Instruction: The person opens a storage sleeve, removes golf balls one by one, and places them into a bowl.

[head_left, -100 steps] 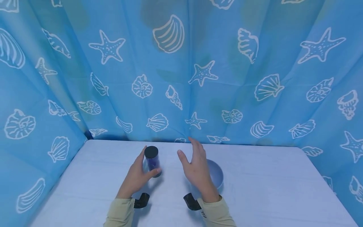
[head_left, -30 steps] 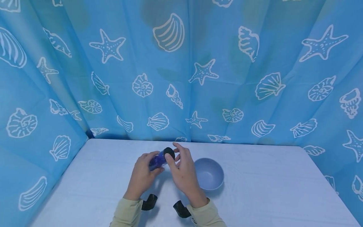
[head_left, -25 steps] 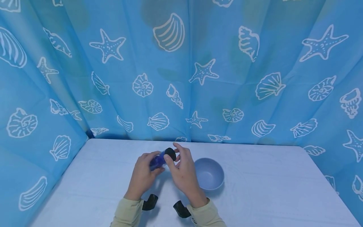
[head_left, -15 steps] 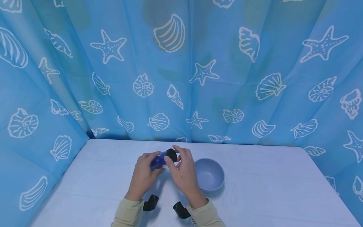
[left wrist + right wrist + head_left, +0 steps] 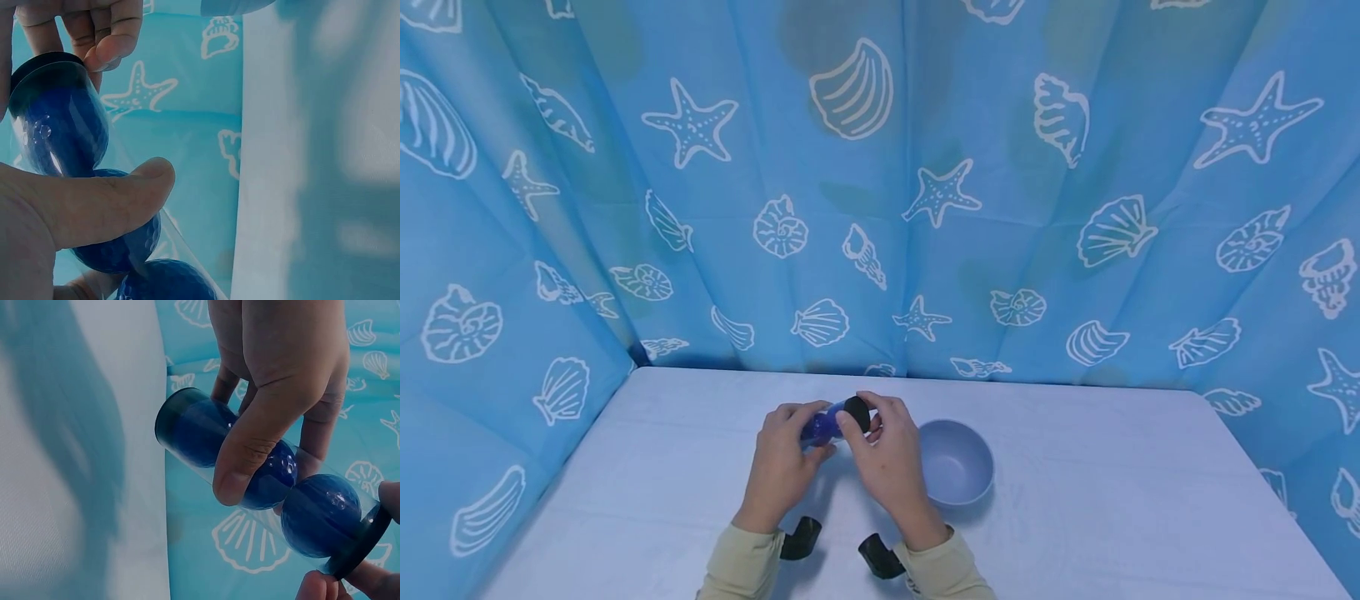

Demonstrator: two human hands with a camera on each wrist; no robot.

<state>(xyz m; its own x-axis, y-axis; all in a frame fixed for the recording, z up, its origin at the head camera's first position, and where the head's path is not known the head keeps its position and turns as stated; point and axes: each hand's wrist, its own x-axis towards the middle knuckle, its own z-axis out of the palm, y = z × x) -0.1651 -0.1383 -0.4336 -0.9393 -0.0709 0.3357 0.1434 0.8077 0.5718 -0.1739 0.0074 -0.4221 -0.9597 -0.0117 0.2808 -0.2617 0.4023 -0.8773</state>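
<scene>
My left hand [image 5: 781, 467] grips a clear tube [image 5: 822, 427] around its body, tilted nearly sideways above the table. Several dimpled blue balls, like golf balls [image 5: 322, 512], sit in a row inside the tube. With thumb and fingers, my right hand [image 5: 887, 454] pinches the black cap [image 5: 858, 412] at the tube's right end. In the right wrist view the cap [image 5: 362, 547] is still on the tube, and the other end is dark too. The left thumb [image 5: 119, 203] lies across the tube in the left wrist view.
A blue-grey bowl [image 5: 957, 462] stands just right of my right hand, with no contents visible. The white table [image 5: 1112, 492] ends at a blue curtain [image 5: 850, 167] printed with shells and starfish. Black camera mounts [image 5: 802, 538] stick out inward from both wrists.
Earlier the tube stood upright at my left hand, with the right hand apart. It has since been tilted, and the right hand holds its cap. Lately the hands have barely shifted.
</scene>
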